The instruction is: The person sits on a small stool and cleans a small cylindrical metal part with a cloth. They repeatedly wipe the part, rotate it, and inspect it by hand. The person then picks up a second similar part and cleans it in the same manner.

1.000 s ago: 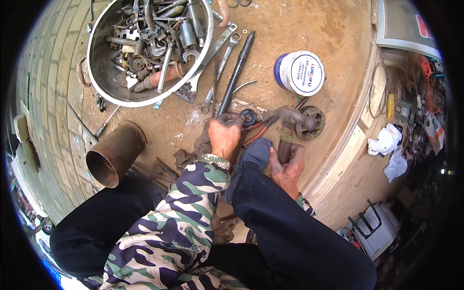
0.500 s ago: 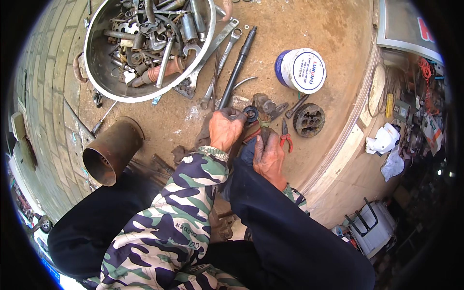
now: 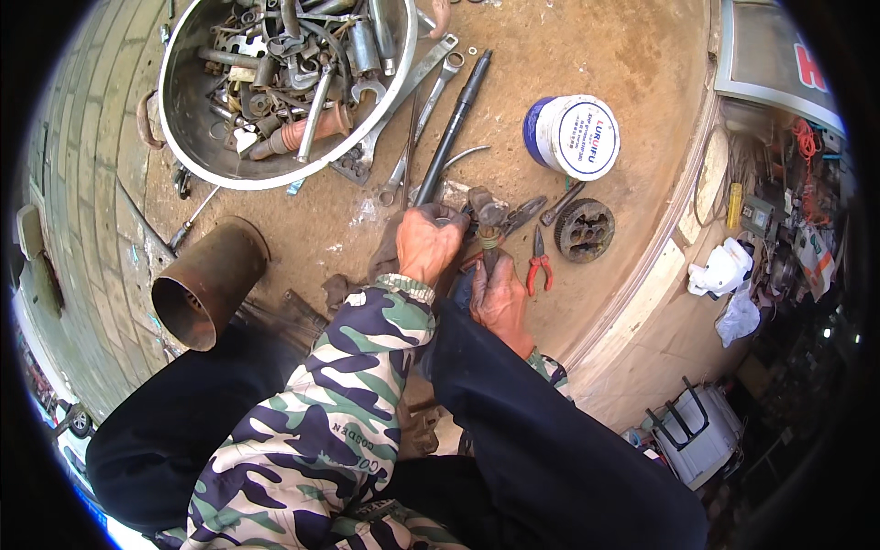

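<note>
My left hand comes out of a camouflage sleeve and grips a small, dark, greasy metal part just above the dirt floor. My right hand is right below that part, closed round a thin tool whose tip points up into it. What kind of tool it is stays hidden by the fingers. Red-handled pliers lie on the ground next to my right hand. A round black disc with holes sits a little further right.
A long black rod and wrenches lie beyond my hands. A metal basin full of rusty tools stands far left. A rusty pipe lies at left. A blue tub with a white lid stands far right, near a curved step edge.
My right hand has come up from lying lower on the ground to just under the metal part and has closed on the thin tool. My left hand has stayed on the part.
</note>
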Demonstrator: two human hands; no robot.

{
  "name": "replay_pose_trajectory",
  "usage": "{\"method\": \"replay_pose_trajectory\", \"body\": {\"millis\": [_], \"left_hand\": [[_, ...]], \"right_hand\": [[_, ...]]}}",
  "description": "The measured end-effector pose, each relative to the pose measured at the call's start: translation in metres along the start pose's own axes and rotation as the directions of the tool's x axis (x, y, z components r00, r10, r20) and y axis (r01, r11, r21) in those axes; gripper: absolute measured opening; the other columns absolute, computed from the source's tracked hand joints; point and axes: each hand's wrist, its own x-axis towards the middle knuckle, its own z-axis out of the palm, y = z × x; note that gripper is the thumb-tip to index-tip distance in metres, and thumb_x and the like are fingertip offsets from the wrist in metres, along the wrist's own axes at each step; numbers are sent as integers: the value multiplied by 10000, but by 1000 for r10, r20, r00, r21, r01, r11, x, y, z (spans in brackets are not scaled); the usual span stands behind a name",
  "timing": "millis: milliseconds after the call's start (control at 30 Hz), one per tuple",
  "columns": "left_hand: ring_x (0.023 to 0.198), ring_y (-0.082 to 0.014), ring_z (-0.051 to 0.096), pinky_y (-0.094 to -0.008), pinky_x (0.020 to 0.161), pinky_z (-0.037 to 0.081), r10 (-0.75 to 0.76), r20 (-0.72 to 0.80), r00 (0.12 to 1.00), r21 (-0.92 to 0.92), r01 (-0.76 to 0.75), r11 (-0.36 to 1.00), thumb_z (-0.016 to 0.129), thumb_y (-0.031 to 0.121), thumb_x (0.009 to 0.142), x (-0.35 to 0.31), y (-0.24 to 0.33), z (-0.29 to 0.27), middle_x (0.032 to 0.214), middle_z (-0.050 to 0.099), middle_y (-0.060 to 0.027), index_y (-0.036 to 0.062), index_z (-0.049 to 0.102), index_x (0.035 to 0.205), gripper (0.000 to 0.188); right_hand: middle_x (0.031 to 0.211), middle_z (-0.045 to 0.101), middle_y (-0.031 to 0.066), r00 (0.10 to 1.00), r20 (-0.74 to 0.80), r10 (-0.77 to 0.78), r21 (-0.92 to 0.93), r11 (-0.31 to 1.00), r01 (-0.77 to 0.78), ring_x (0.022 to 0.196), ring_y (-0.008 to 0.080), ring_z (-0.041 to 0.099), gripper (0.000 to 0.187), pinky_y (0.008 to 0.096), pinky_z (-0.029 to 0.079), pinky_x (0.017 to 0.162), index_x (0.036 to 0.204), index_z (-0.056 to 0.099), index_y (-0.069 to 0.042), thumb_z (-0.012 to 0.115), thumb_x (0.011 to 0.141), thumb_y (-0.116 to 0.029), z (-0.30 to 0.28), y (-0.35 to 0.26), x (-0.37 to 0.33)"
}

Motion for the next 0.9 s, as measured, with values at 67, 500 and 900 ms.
{"method": "replay_pose_trajectory", "body": {"millis": [67,500,900], "left_hand": [[835,-365,721,-409,807,545,-1,2,1000,-6,1,1000,730,345,750,1,1,0,832,734,-221,29,777,916,360],[610,-158,672,-301,592,537,19,7,1000,-101,-18,995,751,202,803,5,-4,5,740,722,-95,-26,729,881,243],[812,-344,726,-400,794,547,-63,9,998,-63,63,996,748,313,761,0,2,4,821,736,-209,8,769,905,338]], "right_hand": [[900,647,268,1000,-14,-2,3,1000,2,732,466,651,191,490,530,613,1045,530,29,639,939,-85,5,5,-3],[677,568,151,975,78,209,266,938,-222,568,300,556,117,400,453,550,967,540,-9,594,989,-110,-13,-8,9],[794,622,196,999,-42,5,83,997,-2,662,371,613,181,425,485,601,1087,552,34,610,961,-82,-30,-5,15]]}}
